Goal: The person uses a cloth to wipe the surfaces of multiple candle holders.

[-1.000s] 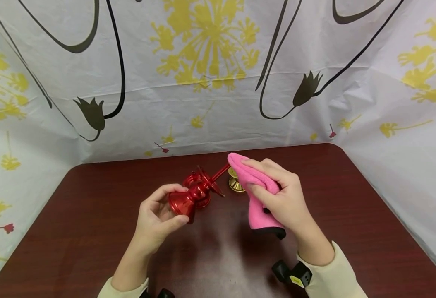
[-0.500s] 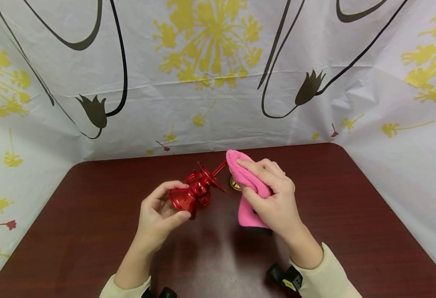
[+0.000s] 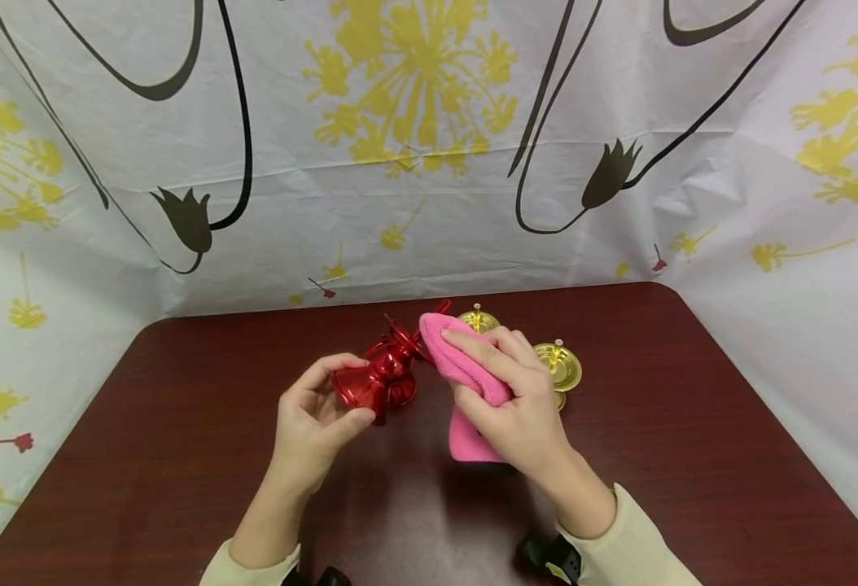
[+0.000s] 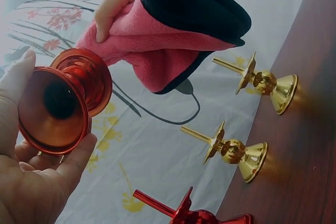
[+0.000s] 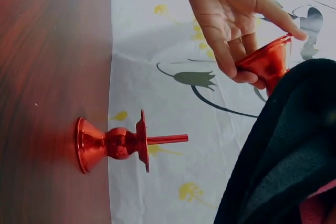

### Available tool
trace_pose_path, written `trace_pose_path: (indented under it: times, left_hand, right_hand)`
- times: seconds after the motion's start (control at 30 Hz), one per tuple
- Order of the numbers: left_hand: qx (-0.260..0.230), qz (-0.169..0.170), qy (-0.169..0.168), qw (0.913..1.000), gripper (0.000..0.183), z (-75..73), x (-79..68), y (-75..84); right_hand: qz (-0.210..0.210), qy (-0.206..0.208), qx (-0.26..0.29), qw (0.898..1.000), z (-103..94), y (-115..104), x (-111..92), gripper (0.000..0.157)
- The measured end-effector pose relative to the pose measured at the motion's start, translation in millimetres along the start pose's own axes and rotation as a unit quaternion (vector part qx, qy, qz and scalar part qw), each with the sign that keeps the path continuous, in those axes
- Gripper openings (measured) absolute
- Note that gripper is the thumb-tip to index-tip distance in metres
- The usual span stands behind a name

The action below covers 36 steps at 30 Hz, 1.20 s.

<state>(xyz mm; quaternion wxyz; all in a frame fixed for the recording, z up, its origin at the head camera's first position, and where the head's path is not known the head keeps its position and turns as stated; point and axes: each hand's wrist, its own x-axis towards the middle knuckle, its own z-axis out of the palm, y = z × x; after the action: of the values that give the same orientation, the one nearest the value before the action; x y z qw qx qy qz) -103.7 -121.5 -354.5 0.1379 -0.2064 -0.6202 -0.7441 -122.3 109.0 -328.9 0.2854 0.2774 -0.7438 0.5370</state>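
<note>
My left hand grips a shiny red candlestick by its flared base, tilted with its stem toward the upper right. In the left wrist view the hollow underside of that base faces the camera. My right hand pinches a folded pink cloth with a dark edge. The cloth lies against the upper part of the held candlestick, by its dish, and hides part of the stem; the tip shows beyond it. A second red candlestick stands upright on the table, mostly hidden behind the held one in the head view.
Two gold candlesticks stand upright beyond my right hand: one nearer, one farther back. The dark reddish-brown table ends at a white patterned curtain behind and at both sides.
My right hand and the cloth have moved left and slightly down along the stem toward the dish. The gold candlesticks have come into view. My left hand stays nearly still.
</note>
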Motion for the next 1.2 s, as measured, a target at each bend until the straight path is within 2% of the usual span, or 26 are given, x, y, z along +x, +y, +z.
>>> trace_pose_path:
  times: [0.13, 0.27, 0.4, 0.67, 0.83, 0.97, 1.2]
  left_hand:
    - [0.004, 0.002, 0.003, 1.0, 0.039, -0.1, 0.4, -1.2]
    - [0.011, -0.008, 0.013, 0.9998, 0.039, -0.4, 0.6, -2.2]
    - [0.009, -0.015, 0.022, 0.9996, 0.039, 0.3, 0.3, -2.2]
    - [-0.004, -0.03, 0.05, 0.9983, 0.036, 3.7, -0.3, -0.2]
    - [-0.015, -0.05, 0.063, 0.9966, 0.033, 5.3, 0.4, 2.0]
    - [-0.019, -0.056, 0.068, 0.9959, 0.033, 5.5, 1.0, 3.2]
    - [-0.039, -0.036, 0.06, 0.9968, 0.033, 5.6, 0.2, 0.6]
  right_hand:
    - [-0.028, 0.005, 0.028, 0.999, 2.1, -0.8, -1.3, 0.045]
    - [-0.074, 0.012, 0.04, 0.996, 5.9, -0.2, -2.9, 0.045]
    - [-0.098, 0.021, 0.048, 0.994, 8.9, 1.7, -2.8, 0.047]
    - [-0.147, 0.021, 0.019, 0.989, 12.4, 3.5, -2.4, 0.047]
    - [-0.141, 0.002, 0.027, 0.99, 13.2, 0.8, -3.3, 0.047]
    - [-0.12, -0.025, 0.022, 0.992, 14.3, -0.6, -6.0, 0.048]
    - [-0.074, -0.048, -0.004, 0.996, 22.6, 0.2, -12.8, 0.047]
